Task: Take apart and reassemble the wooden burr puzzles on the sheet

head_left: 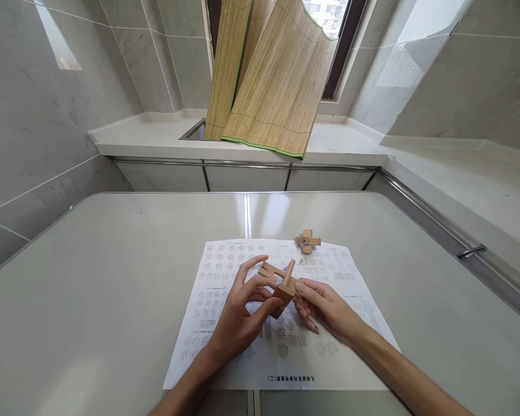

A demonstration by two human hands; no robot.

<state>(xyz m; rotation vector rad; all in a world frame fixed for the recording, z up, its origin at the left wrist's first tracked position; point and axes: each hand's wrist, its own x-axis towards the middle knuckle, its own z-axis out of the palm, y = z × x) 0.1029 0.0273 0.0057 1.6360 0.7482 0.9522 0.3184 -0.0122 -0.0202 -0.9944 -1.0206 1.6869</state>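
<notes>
Both hands hold a wooden puzzle [286, 285] above a printed paper sheet. It has a flat slotted piece with a dark mark at one end, a block, and a round peg that sticks up and away from me. My left hand [247, 306] grips the block from the left, thumb at the front and fingers spread around it. From the right, my right hand [325, 306] pinches the flat piece's end between thumb and fingers. Beyond them, at the sheet's far edge, lies a cross-shaped wooden puzzle [307, 241] with a letter on it.
The paper sheet [186, 358] with rows of small diagrams lies on a white table [91, 289] with a seam down its middle. Behind the table runs a white ledge [156, 136]. A bamboo mat [281, 81] hangs over that ledge before a window. Grey tiled walls [60, 104] stand around.
</notes>
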